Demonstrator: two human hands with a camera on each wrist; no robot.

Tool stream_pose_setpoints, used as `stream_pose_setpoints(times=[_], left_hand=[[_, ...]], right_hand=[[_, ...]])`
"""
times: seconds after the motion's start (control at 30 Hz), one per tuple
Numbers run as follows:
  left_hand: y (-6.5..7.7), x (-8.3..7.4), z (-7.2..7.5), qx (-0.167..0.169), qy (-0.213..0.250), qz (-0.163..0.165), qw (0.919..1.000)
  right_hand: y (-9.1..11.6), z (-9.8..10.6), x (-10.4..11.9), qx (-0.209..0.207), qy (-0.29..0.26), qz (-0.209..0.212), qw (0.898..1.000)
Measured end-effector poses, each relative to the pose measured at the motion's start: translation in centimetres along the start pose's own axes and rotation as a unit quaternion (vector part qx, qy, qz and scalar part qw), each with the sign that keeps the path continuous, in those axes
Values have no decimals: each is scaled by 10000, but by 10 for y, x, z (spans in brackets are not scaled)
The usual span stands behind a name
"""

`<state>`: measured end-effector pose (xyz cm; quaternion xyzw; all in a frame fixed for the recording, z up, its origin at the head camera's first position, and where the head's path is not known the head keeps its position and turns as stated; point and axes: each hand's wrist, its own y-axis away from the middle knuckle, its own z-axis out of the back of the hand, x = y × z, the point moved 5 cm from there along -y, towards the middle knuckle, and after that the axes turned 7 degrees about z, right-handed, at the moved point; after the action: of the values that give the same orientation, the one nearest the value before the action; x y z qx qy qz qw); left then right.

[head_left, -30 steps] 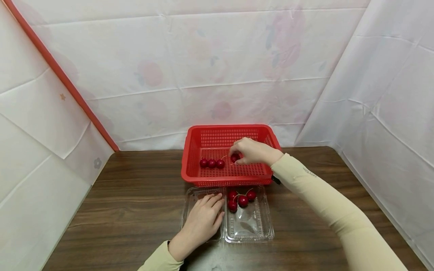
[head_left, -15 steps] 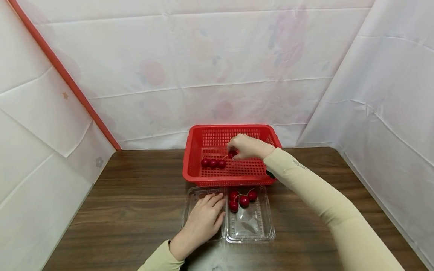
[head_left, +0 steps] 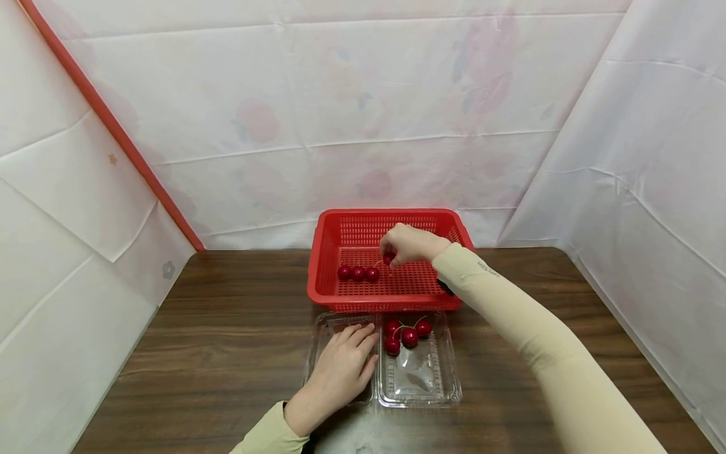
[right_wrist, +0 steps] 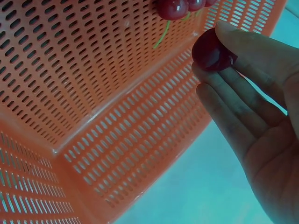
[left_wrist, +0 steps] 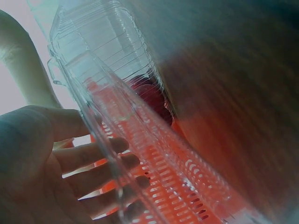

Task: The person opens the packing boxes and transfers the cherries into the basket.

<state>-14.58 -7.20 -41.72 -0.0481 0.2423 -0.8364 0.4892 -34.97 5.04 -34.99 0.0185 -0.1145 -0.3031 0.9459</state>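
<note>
Over the red basket (head_left: 386, 299), my right hand (head_left: 409, 243) pinches a dark red cherry (right_wrist: 213, 50) between thumb and fingers. Three more cherries (head_left: 358, 273) lie in a row on the basket floor, to the left of that hand. In front of the basket, a clear plastic clamshell box (head_left: 416, 378) lies unfolded. My left hand (head_left: 340, 366) rests on its left half with fingers extended; in the left wrist view those fingers (left_wrist: 93, 175) show through the clear plastic. Several cherries with stems (head_left: 409, 337) sit in the back of the right half.
The brown wood-grain table (head_left: 227, 347) spreads to both sides of the basket and box. A pale printed cloth (head_left: 363, 113) hangs behind the table, with white sheets along both sides. A red strip (head_left: 113, 126) runs down the left corner.
My right hand has risen slightly and drawn back a little to the left, still holding the cherry. The left hand stays on the box, and the other cherries lie as before.
</note>
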Motion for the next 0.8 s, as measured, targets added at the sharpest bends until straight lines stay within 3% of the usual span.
stream_pose_setpoints(times=[0.8], left_hand=[[2, -2, 2, -33, -61, 19, 10000]], right_hand=[[-18, -17, -18, 434, -153, -534, 9975]])
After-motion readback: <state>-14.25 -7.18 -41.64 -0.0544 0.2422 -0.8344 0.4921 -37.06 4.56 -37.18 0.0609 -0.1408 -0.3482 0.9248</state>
